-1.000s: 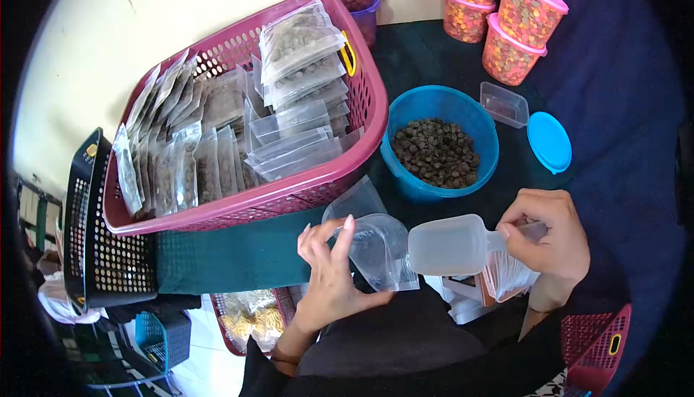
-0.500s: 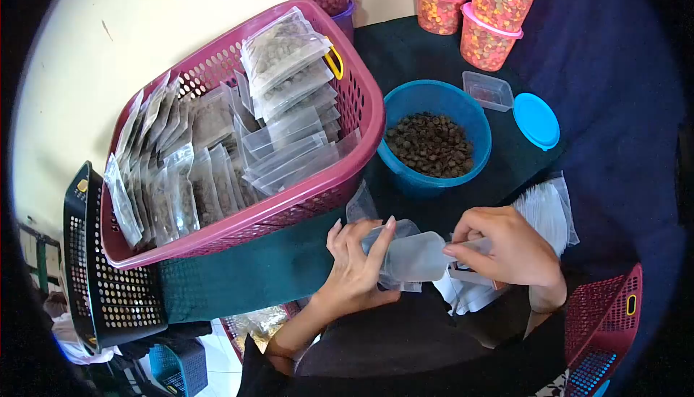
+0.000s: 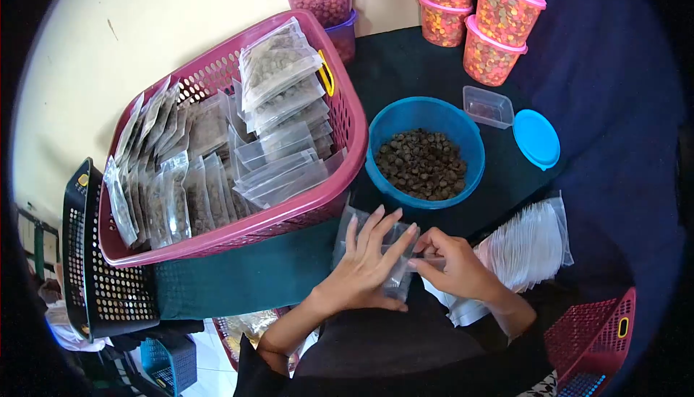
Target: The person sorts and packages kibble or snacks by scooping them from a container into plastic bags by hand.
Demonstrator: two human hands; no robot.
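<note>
Your left hand (image 3: pixel 365 270) lies flat over a small clear plastic bag (image 3: pixel 369 249), fingers (image 3: pixel 376 234) stretched out and slightly spread, pointing toward one o'clock; the bag sits under those fingers and the palm, its top edge showing past the fingertips at twelve o'clock and a lower corner showing near the heel of the hand at five o'clock. Your right hand (image 3: pixel 455 270) sits just at three o'clock of the left one, its fingers curled in and pinching at the bag's right edge, where a thin clear piece juts out between the two hands; whether that piece is the bag's lip or the handle of a scoop you cannot tell from here. At twelve o'clock of the hands stands a blue bowl (image 3: pixel 423 151) filled with dark brown pellets (image 3: pixel 421 164). At ten o'clock a pink basket (image 3: pixel 318 202) holds rows of filled packets (image 3: pixel 217 151). A fanned stack of empty bags (image 3: pixel 531 242) lies at three o'clock of your right hand, just beside your wrist. A blue lid (image 3: pixel 536 139) and a small clear tub (image 3: pixel 489 106) rest at one o'clock, well apart from your hands.
</note>
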